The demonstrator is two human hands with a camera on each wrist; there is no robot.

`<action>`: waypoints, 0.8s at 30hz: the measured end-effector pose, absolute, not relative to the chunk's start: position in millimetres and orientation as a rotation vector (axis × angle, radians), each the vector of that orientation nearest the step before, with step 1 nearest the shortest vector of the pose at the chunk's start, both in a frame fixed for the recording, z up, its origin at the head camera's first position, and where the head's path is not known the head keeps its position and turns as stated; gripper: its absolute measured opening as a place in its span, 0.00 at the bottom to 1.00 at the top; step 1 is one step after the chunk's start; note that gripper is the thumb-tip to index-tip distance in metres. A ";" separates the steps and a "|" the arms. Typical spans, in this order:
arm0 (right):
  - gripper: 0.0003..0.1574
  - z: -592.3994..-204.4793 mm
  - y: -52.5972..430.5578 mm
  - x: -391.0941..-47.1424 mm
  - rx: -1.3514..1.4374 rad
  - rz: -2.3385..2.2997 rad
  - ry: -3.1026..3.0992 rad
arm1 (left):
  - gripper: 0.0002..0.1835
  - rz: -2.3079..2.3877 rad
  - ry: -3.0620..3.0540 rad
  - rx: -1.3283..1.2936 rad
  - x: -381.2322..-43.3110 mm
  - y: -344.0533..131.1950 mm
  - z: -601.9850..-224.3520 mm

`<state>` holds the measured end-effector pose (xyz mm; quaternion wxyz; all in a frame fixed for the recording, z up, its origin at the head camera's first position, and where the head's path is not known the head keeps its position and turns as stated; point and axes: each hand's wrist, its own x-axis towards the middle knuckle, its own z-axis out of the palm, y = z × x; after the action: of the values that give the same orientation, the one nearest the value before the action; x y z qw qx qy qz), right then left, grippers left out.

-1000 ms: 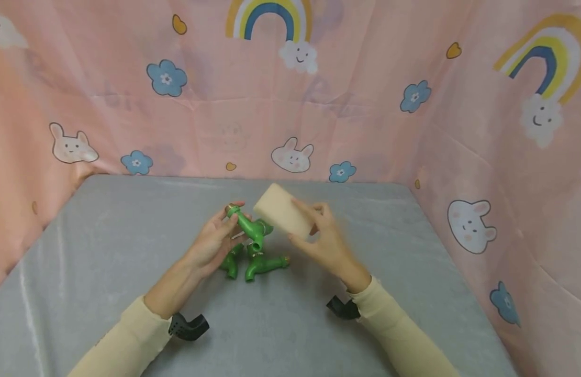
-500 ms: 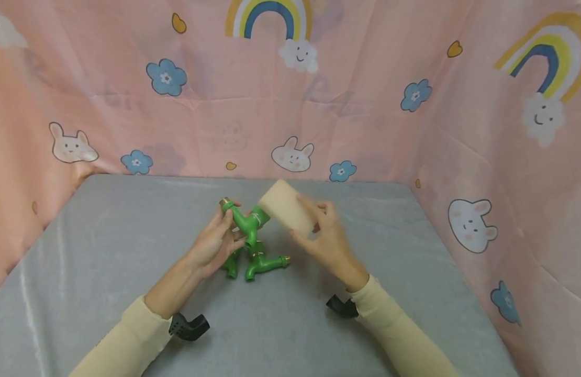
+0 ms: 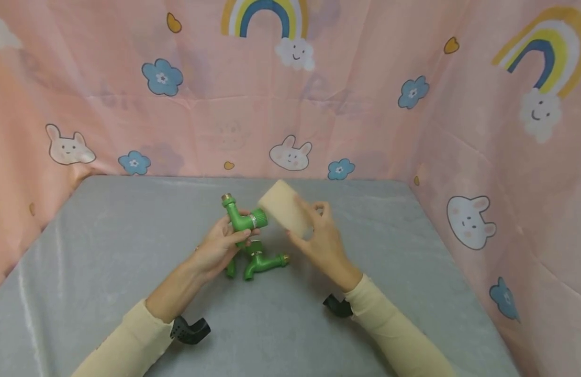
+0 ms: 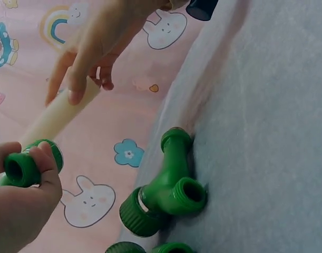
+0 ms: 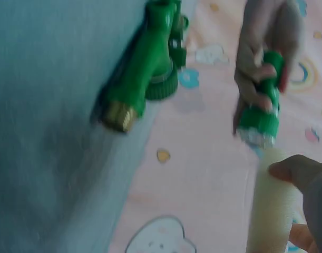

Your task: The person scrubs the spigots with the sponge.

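Note:
My left hand (image 3: 217, 250) grips a green plastic tap (image 3: 238, 222) above the table, its fingers and thumb round the spout end. The tap's brass threaded end points up, and its ribbed knob (image 3: 259, 218) faces right. In my right hand (image 3: 325, 246) is a pale cream sponge (image 3: 283, 207), a flat block pinched between thumb and fingers. The sponge tilts, its upper corner close to the knob; whether they touch I cannot tell. Under the left hand a second green tap (image 3: 264, 264) lies on the table. Beside it, another tap (image 3: 231, 269) is mostly hidden by that hand.
A grey cloth covers the table (image 3: 366, 324). Pink printed curtain (image 3: 196, 120) hangs behind and along both sides. Black curved pieces (image 3: 190, 331) stick out from both sleeve cuffs.
My left hand has turned the tap more upright and shifted its grip down toward the spout, so the knob now faces the sponge. The sponge has risen slightly, moving a little right.

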<state>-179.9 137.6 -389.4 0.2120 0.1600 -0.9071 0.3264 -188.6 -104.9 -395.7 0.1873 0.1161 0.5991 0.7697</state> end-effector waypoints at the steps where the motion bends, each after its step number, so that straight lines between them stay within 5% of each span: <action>1: 0.48 -388.2 139.4 -181.1 0.420 0.908 -2.514 | 0.25 2.159 1.707 0.332 -188.8 -105.4 -396.2; 12: 0.48 -381.7 139.8 -178.3 0.594 0.921 -2.490 | 0.32 2.158 1.721 0.422 -190.0 -108.8 -397.4; 18: 0.45 -375.3 150.6 -181.4 0.435 0.965 -2.511 | 0.25 2.123 1.880 0.321 -191.4 -107.4 -399.1; 24: 0.45 -367.5 144.7 -172.1 0.565 0.951 -2.581 | 0.21 2.089 2.128 0.349 -187.9 -104.7 -396.6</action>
<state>-172.1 144.7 -367.5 0.1659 0.1986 -0.9064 0.3340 -187.9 -104.7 -396.6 0.0694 0.1160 0.7072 0.6940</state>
